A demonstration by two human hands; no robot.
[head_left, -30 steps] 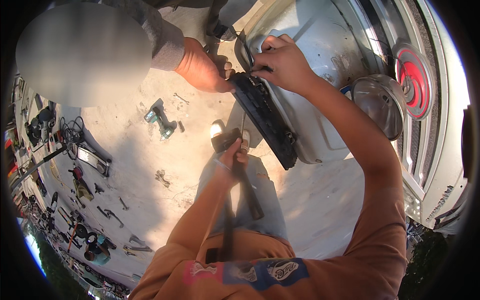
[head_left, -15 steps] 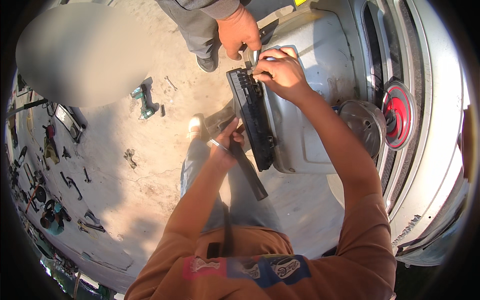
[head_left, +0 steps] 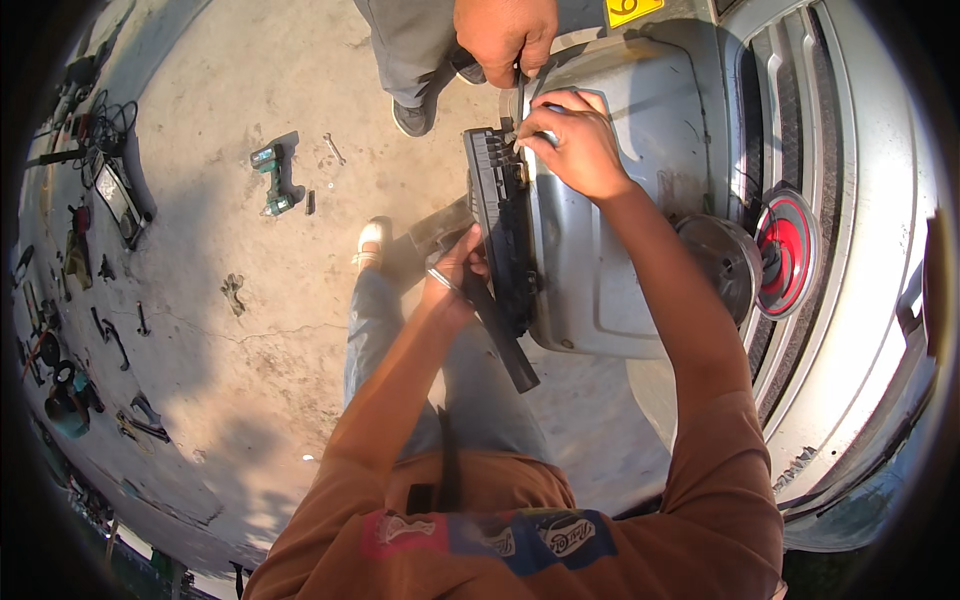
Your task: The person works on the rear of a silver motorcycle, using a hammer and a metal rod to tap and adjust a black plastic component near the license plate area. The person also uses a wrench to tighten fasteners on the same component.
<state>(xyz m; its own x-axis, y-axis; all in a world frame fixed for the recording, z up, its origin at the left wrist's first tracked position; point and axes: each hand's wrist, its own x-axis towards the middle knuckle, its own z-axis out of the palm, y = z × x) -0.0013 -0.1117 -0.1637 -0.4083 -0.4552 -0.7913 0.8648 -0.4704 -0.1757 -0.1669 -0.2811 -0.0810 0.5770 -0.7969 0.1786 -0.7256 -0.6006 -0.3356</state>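
Note:
My left hand grips a hammer with a long dark handle; its head is partly hidden below the black part. My right hand pinches at the upper end of a long black ribbed plastic part beside a silver metal panel; what is between the fingertips is too small to tell. Just above, another person's hand has thumb and fingers around a thin dark strip rising from the same spot.
On concrete lie a cordless drill, a wrench, a metal bracket and several tools along the left. At right are a metal bowl-shaped piece, a red-and-silver disc and vehicle bodywork. The other person's shoe stands ahead.
The view has shifted. The other person's hand has moved to directly above my right hand. The hammer in my left hand sits closer under the black part, which now looks more upright in the picture.

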